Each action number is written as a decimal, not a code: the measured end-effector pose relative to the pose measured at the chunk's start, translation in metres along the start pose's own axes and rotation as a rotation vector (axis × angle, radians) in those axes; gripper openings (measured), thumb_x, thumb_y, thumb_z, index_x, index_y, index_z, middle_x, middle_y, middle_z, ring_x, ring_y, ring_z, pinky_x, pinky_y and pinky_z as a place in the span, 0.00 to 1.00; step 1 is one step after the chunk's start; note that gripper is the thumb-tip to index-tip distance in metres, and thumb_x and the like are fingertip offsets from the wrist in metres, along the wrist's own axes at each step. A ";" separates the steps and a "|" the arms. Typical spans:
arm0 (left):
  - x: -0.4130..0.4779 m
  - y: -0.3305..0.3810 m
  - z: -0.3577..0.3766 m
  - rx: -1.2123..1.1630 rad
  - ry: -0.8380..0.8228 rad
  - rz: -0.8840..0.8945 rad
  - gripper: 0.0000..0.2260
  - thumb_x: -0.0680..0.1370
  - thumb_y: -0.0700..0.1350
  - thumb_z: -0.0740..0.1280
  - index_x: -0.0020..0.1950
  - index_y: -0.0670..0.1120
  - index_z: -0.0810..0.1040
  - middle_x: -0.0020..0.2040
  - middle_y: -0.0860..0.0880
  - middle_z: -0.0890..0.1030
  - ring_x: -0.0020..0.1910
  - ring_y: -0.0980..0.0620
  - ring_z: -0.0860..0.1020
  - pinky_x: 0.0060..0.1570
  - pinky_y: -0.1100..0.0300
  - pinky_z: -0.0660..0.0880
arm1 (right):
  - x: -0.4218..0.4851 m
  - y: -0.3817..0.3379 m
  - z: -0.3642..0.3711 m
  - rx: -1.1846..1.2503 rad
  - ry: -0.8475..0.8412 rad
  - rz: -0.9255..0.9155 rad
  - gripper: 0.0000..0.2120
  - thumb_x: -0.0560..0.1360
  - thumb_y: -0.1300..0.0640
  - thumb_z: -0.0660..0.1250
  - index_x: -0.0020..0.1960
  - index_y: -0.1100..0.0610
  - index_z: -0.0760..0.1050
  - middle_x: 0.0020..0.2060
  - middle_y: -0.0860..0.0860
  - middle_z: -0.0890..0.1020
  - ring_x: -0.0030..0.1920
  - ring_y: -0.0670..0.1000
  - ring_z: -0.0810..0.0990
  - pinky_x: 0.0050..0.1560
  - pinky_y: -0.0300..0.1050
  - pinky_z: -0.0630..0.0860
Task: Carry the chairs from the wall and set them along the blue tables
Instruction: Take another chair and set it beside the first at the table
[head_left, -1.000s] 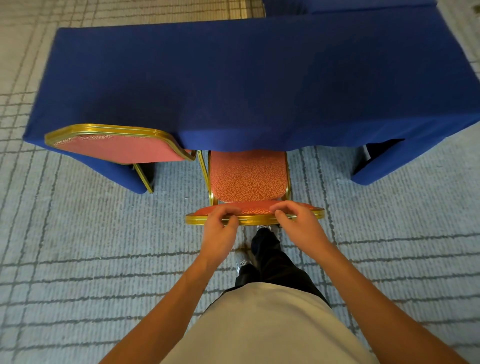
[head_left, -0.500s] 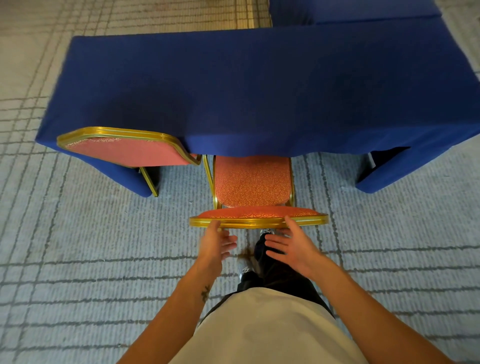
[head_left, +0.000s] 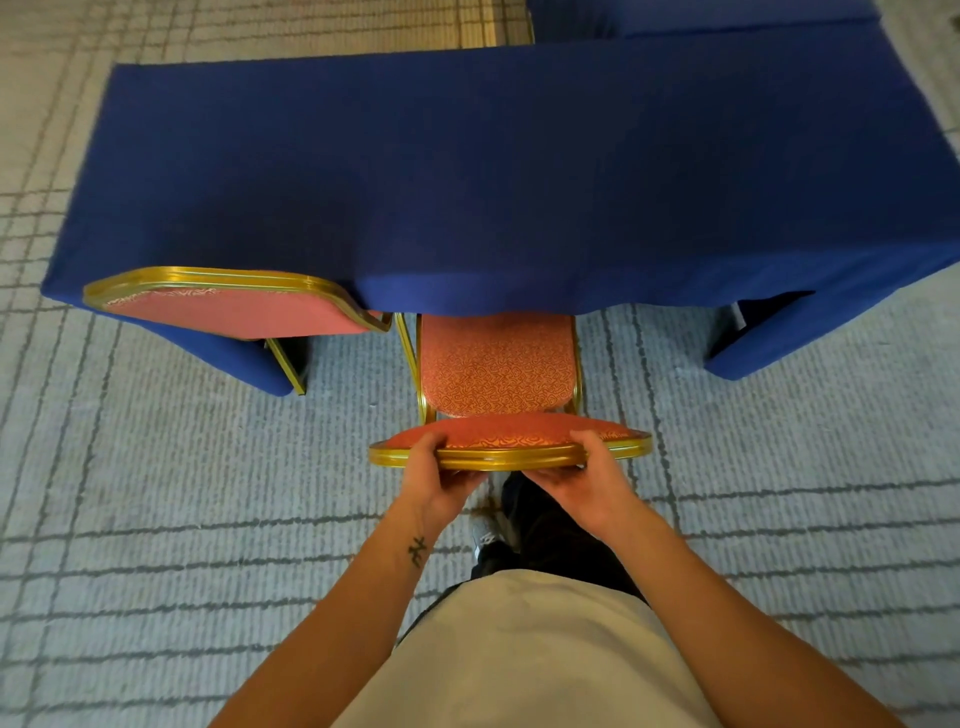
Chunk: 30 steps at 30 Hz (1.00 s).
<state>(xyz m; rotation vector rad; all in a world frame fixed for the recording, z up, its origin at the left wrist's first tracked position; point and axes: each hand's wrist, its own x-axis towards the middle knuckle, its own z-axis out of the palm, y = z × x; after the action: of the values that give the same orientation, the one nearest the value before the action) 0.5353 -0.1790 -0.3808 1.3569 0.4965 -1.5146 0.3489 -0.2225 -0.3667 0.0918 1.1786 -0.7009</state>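
Under the table's (head_left: 467, 182) near edge: chair (head_left: 496, 371), its red patterned seat partly tucked beneath the blue cloth, its back turned toward the person.
Chair back (head_left: 511, 457): a gold top rail with a red pad, lying left to right just near of the seat; both hands grip it.
Left hand (head_left: 439, 478): holds the left part of the rail, thumb on top beside the pad, the rest curled under the gold edge.
Right hand (head_left: 587, 475): holds the right part of the rail, thumb on top, fingers (head_left: 550, 474) wrapped beneath the rail and pointing left.
Left chair (head_left: 234, 312): the same red and gold, just left of the held chair, its back against the hanging cloth near the table's left corner; one gold leg shows on the carpet (head_left: 156, 493).
Table: long, running left to right, blue cloth hanging to the floor at both ends.
Far table (head_left: 701, 18): also blue, at the far right; whether the two touch I cannot tell.
Carpet: pale grey with darker grid lines.
Person: pale shirt (head_left: 519, 649), dark trousers (head_left: 545, 519), a shoe (head_left: 485, 538) below the rail, a small dark tattoo (head_left: 417, 552) on the left forearm.
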 end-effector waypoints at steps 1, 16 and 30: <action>0.003 0.001 0.002 -0.012 0.004 -0.001 0.11 0.81 0.44 0.65 0.58 0.38 0.79 0.50 0.38 0.83 0.51 0.40 0.82 0.59 0.40 0.79 | 0.002 -0.002 0.003 0.001 0.005 0.002 0.14 0.82 0.60 0.60 0.65 0.63 0.73 0.60 0.65 0.79 0.63 0.66 0.79 0.62 0.65 0.76; 0.047 0.043 0.052 -0.091 -0.041 -0.016 0.12 0.82 0.43 0.64 0.60 0.36 0.79 0.56 0.37 0.82 0.57 0.38 0.81 0.62 0.38 0.78 | 0.050 -0.057 0.043 -0.005 0.012 -0.012 0.11 0.80 0.62 0.62 0.61 0.63 0.74 0.54 0.64 0.82 0.57 0.64 0.82 0.55 0.64 0.81; 0.099 0.130 0.122 -0.063 -0.053 0.041 0.12 0.82 0.42 0.63 0.60 0.37 0.80 0.54 0.38 0.84 0.55 0.40 0.82 0.56 0.41 0.82 | 0.117 -0.115 0.124 -0.004 -0.018 -0.032 0.11 0.79 0.61 0.63 0.60 0.63 0.75 0.46 0.61 0.87 0.47 0.60 0.88 0.43 0.58 0.85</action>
<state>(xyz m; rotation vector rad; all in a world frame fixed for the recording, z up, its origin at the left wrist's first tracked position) 0.5995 -0.3719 -0.3960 1.2683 0.4761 -1.4855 0.4104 -0.4177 -0.3852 0.0640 1.1663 -0.7260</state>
